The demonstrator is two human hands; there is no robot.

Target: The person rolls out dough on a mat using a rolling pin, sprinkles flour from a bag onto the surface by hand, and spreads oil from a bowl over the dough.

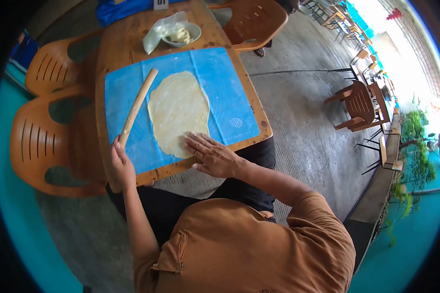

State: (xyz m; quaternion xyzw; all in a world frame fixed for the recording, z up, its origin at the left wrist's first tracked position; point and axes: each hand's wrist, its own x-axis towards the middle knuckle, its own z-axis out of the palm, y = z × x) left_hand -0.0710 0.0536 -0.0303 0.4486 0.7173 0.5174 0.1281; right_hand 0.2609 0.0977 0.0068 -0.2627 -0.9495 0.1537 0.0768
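Observation:
A flat, rolled-out sheet of dough (179,110) lies on a blue pastry mat (230,93). Along its left side rests a wooden rolling pin (139,105), slanting up and away from me. My left hand (122,166) is closed round the pin's near end at the mat's left front. With fingers stretched out flat, my right hand (212,155) lies on the near right edge of the dough.
At the far part of the wooden table (124,36) stand a bowl (194,33) with pale dough and a plastic bag (162,30). Orange plastic chairs (39,141) line the left side; another chair (252,22) is at the far right. A person's foot shows near it.

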